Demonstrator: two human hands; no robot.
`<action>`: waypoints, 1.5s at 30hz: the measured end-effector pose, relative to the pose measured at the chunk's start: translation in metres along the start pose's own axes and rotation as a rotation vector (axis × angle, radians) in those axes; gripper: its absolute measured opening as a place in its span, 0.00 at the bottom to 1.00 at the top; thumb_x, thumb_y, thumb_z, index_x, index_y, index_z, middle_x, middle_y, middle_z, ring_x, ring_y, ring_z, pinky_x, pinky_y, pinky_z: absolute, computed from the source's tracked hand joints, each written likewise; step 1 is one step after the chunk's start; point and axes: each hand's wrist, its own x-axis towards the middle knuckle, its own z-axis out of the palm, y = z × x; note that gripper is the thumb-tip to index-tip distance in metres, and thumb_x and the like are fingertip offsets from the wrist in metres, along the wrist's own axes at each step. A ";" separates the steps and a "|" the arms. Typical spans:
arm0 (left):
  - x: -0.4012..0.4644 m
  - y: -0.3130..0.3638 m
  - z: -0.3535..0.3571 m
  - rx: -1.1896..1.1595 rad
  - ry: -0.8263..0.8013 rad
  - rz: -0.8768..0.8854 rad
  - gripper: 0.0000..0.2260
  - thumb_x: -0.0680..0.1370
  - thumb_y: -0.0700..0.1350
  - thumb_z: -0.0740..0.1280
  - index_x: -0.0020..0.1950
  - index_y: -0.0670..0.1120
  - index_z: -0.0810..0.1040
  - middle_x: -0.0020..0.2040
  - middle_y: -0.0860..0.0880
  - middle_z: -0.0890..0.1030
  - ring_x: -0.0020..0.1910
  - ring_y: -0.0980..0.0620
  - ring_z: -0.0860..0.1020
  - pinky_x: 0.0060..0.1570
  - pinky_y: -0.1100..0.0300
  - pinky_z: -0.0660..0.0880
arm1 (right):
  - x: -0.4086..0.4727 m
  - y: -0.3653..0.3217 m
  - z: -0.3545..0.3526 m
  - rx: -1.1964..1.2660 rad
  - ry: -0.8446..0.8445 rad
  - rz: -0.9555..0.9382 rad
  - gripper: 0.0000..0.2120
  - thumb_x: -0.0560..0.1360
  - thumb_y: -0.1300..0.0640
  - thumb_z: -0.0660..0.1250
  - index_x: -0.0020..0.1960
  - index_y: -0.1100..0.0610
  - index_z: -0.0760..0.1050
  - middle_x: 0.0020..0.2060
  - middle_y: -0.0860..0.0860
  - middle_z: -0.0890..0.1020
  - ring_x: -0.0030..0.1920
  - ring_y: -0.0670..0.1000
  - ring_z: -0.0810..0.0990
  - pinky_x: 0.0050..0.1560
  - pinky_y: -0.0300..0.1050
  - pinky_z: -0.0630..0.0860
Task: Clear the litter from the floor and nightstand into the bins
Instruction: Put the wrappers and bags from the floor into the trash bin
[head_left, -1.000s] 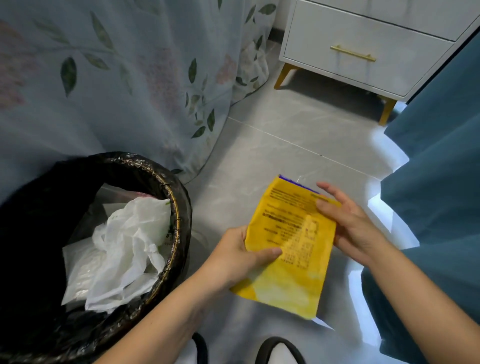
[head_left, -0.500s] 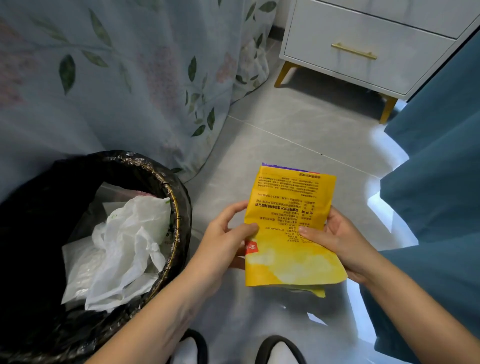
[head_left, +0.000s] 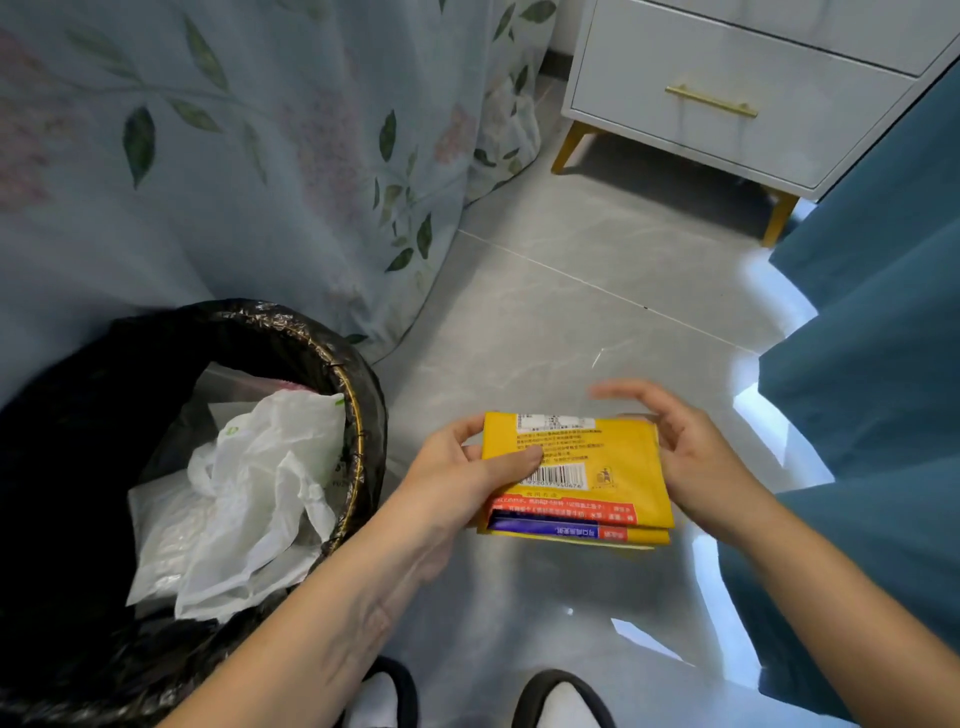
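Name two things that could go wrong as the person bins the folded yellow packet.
1. The yellow packet is folded over but held only at its ends by the left hand and right hand; it may spring open when released.
2. The bin sits off to the left and already holds white plastic bags piled near its rim, so a loose toss could slide off onto the floor.

The bin (head_left: 358, 415) stands left of the packet (head_left: 597, 462), with the nightstand (head_left: 727, 119) beyond on the floor (head_left: 571, 312).
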 end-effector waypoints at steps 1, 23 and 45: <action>0.000 0.000 -0.001 -0.011 0.005 0.019 0.17 0.73 0.35 0.71 0.61 0.39 0.76 0.48 0.42 0.85 0.35 0.51 0.84 0.35 0.61 0.80 | 0.002 0.002 -0.004 0.169 -0.012 0.082 0.24 0.69 0.66 0.69 0.57 0.41 0.78 0.34 0.54 0.81 0.35 0.53 0.79 0.36 0.45 0.76; -0.111 0.039 -0.132 1.508 0.196 -0.055 0.26 0.68 0.74 0.57 0.57 0.60 0.76 0.51 0.62 0.78 0.56 0.58 0.77 0.55 0.55 0.76 | 0.074 -0.130 0.143 -0.788 -0.280 -0.673 0.15 0.69 0.54 0.72 0.54 0.52 0.76 0.45 0.43 0.81 0.47 0.41 0.79 0.50 0.36 0.75; -0.110 -0.002 -0.163 1.154 0.024 -0.221 0.21 0.63 0.64 0.74 0.50 0.54 0.81 0.48 0.57 0.82 0.50 0.57 0.79 0.56 0.56 0.77 | 0.133 0.051 0.370 -2.070 -0.973 -0.658 0.20 0.83 0.50 0.47 0.73 0.48 0.62 0.70 0.54 0.68 0.70 0.56 0.65 0.64 0.50 0.64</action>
